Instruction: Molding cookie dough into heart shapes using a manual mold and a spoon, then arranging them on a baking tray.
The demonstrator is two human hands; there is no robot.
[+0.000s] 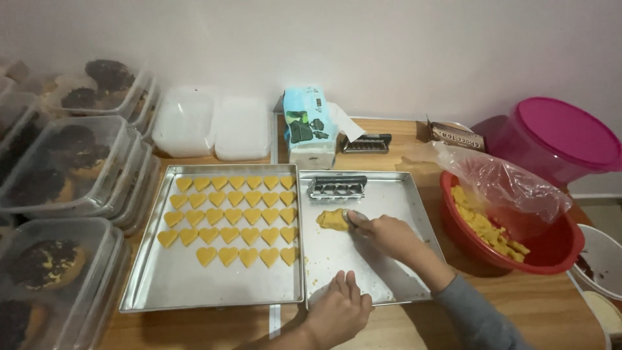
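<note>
The right hand (382,231) reached across the right metal tray (402,259), fingers curled together and pressing a small metal tool against a lump of yellow dough (332,219) that lay on the tray's bare surface, near its left wall. The tool was mostly hidden under the fingers, so its shape could not be told. The left hand (337,311) rested on the near rim of the same tray, fingers held together and laid flat over the edge.

Just beyond the dough, at the far end of that tray, lay a metal cutter mould (336,187) with a row of openings. The left metal tray (168,285) sat touching the right one — it held heart-shaped dough pieces (228,217) in 5 rows, filling its far half.

To the right stood a red bowl (551,249) with yellow dough scraps and a clear plastic bag (505,185) draped into it, and behind it a pink lidded tub (557,136). Clear plastic boxes (65,162) of dark-topped baked goods were stacked along the left — a tissue pack (310,126) stood behind the trays.
</note>
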